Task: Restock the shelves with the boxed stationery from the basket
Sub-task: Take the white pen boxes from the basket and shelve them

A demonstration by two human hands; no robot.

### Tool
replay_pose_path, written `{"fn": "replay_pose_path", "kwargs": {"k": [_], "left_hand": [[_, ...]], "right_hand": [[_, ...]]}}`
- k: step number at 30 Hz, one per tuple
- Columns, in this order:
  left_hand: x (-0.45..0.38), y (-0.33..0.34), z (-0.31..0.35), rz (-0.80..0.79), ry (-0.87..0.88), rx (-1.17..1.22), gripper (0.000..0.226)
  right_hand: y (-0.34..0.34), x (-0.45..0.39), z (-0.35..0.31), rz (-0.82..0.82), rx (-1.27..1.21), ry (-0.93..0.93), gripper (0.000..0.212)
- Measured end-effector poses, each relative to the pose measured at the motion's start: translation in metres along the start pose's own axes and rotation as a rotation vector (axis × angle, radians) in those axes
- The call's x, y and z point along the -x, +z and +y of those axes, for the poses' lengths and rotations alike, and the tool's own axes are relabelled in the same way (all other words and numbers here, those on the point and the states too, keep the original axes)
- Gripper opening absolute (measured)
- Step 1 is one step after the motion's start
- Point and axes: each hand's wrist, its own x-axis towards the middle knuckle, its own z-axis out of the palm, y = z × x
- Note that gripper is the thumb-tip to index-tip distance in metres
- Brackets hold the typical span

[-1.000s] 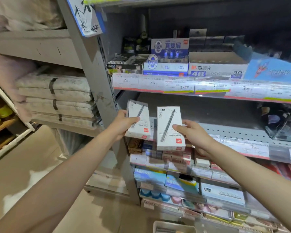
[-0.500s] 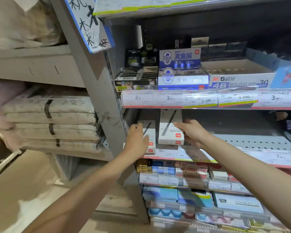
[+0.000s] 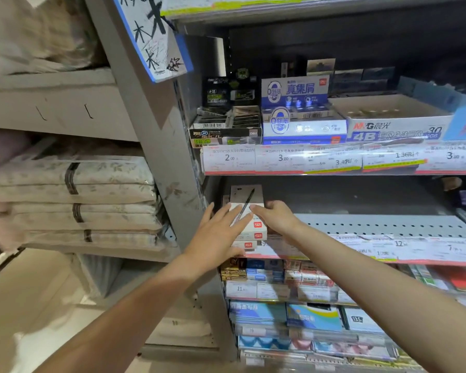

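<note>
Several white pen boxes [image 3: 249, 224] lie stacked on the shelf [image 3: 374, 224]; left hand [image 3: 221, 235] flat, right hand [image 3: 276, 218] loosely spread, both squaring them; basket unseen, remainder unknown.

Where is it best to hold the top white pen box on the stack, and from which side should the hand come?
Judging by its pose, take the top white pen box by its two long side edges, coming from the open shelf front. It lies flat on the stack with its short end facing out, and the right side is free; the left hand already covers its left part.

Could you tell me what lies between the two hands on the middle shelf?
In the head view, the stacked white pen boxes lie between the left hand and right hand, both touching them.
</note>
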Motion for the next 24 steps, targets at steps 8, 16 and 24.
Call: {"fn": "replay_pose_path", "kwargs": {"k": [8, 16, 24], "left_hand": [[-0.019, -0.007, -0.009, -0.051, -0.01, -0.106, 0.087], [-0.023, -0.016, -0.024, -0.103, 0.046, -0.254, 0.074], [-0.03, -0.011, -0.025, -0.101, -0.023, -0.322, 0.062]], "right_hand": [[-0.007, 0.0, 0.01, -0.3, 0.313, -0.254, 0.087], [0.004, -0.011, 0.007, -0.263, 0.354, -0.292, 0.07], [0.017, -0.018, 0.012, -0.212, 0.33, -0.329, 0.06]]}}
